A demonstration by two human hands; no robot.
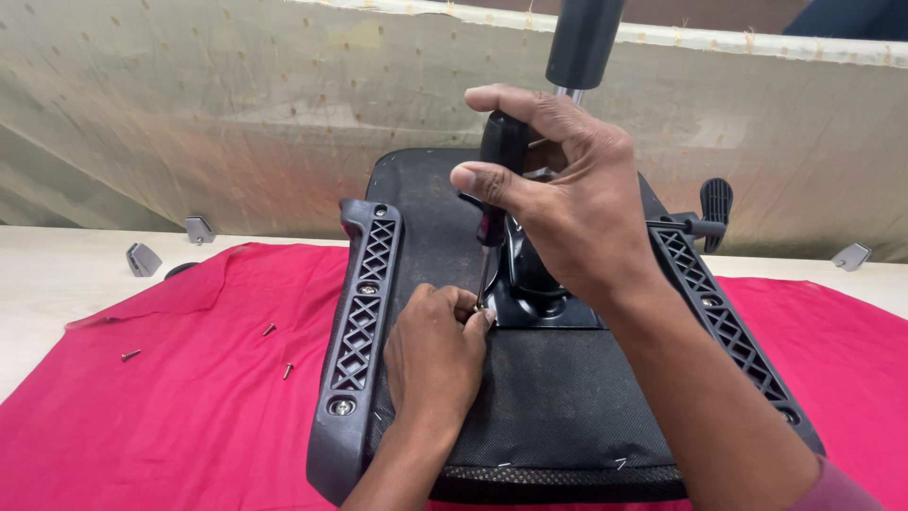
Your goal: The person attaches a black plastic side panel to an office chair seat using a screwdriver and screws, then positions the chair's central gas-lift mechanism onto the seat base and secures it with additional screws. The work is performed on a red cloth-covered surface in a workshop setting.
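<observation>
An upturned office chair seat with a black fabric underside (558, 397) lies on a red cloth (189, 407) spread over a pale wooden table (38, 284). The right hand (567, 199) is closed around the black handle of a screwdriver (499, 170), thumb and forefinger curled about the grip, the tool held nearly upright with its thin metal shaft running down to the seat. At the tip, the left hand (435, 355) rests on the fabric with its fingertips pinched together around a small screw (480, 308) (only a glint of it shows between the fingers), just beside the edge of the black metal mounting plate (539, 308) at the middle of the seat. From that plate a black gas-lift cylinder (582, 43) rises toward the camera, partly hidden behind the right hand. A black plastic lattice-patterned armrest bracket (362, 303) runs along the seat's left side, with bolts seated at its ends, and a matching bracket (724, 326) runs along the right side, where a black ribbed lever knob (716, 201) sticks out. Three loose dark screws (270, 329) lie on the red cloth well to the left of the seat. Small grey metal clips (143, 258) stand on the table near a draped beige dotted fabric (189, 114) behind.
</observation>
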